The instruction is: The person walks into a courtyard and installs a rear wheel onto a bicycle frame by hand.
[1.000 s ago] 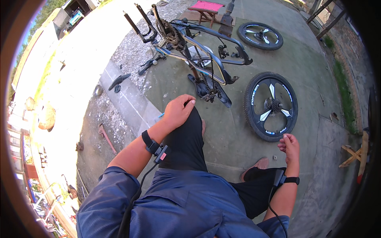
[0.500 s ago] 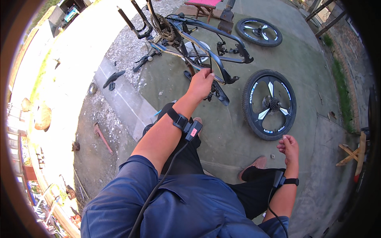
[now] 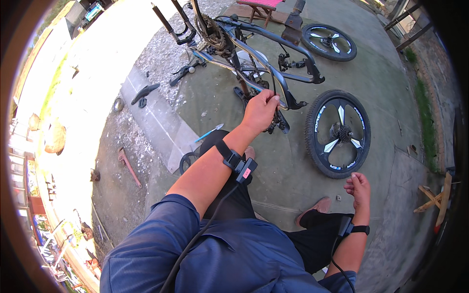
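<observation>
My left hand (image 3: pixel 259 112) reaches to the dark bicycle frame (image 3: pixel 293 75), its fingers closed at the lower rear tube near a cable; what exactly is between them is hidden. The frame stands upside down, its chainring (image 3: pixel 217 39) and fork (image 3: pixel 183 36) raised. Black parts lie beneath it, partly behind my hand. To its right lies a black wheel (image 3: pixel 338 134) with a sprocket cluster. My right hand (image 3: pixel 356 185) hangs just below that wheel, near my bent knee, fingers loosely curled shut with nothing visible in them.
A second wheel (image 3: pixel 328 41) and pink stool (image 3: pixel 259 7) are behind. A saddle (image 3: pixel 145 91), red pipe wrench (image 3: pixel 129 168) and blue-handled tool (image 3: pixel 207 133) lie at left. Crossed wooden pieces (image 3: pixel 432 198) stand at right; posts line the upper right edge.
My left hand has moved from my thigh forward and up to the bicycle frame. The blue-handled tool and a black loop beside my left leg now show. My right hand stays low.
</observation>
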`<control>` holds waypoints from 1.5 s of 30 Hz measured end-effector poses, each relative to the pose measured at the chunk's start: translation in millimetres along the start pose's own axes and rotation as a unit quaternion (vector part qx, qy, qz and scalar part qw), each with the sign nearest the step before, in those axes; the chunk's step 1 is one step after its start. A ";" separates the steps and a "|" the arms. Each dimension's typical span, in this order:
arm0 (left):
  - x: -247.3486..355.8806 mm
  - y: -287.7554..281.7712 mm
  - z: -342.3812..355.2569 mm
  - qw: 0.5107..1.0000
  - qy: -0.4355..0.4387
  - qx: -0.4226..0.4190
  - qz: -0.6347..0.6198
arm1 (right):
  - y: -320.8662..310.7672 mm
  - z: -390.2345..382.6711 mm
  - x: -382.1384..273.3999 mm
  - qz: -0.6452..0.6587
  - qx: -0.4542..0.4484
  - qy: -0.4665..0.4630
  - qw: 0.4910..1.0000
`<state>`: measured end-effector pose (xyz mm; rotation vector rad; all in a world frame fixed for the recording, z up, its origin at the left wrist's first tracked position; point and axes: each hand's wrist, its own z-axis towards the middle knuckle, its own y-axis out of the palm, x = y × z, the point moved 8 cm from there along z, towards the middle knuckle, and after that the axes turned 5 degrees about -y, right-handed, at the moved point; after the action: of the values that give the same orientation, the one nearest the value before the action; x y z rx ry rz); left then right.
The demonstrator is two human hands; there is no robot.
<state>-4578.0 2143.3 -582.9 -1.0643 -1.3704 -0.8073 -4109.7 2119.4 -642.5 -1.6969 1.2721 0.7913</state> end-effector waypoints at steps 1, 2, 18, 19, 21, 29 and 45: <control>0.2 1.1 -1.2 1.000 -0.007 -0.005 -0.010 | -0.3 -0.1 0.1 -0.002 0.000 0.001 1.000; 0.4 2.4 -2.5 1.000 -0.015 -0.010 -0.020 | -0.6 -0.5 0.2 -0.003 0.000 0.002 1.000; 14.3 11.4 -10.4 0.991 -0.043 -0.046 -0.116 | -2.2 -3.9 -5.1 -0.004 -0.005 -0.007 1.000; 14.8 11.7 -10.3 0.991 -0.042 -0.046 -0.119 | -2.8 -4.1 -5.3 -0.004 -0.006 -0.008 1.000; 13.5 11.1 -10.2 0.991 -0.038 -0.042 -0.122 | -2.7 -4.2 -5.2 0.000 -0.007 -0.010 1.000; 6.7 8.1 -6.4 0.995 -0.042 -0.036 -0.084 | -1.5 -2.8 -4.6 -0.004 -0.008 -0.006 1.000; -11.8 -7.4 6.9 0.997 -0.009 0.077 -0.002 | -0.9 -4.6 -7.4 -0.002 -0.011 -0.014 1.000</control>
<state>-4588.3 2145.5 -594.4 -0.9510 -1.4270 -0.6833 -4110.9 2118.5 -633.9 -1.7004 1.2453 0.8268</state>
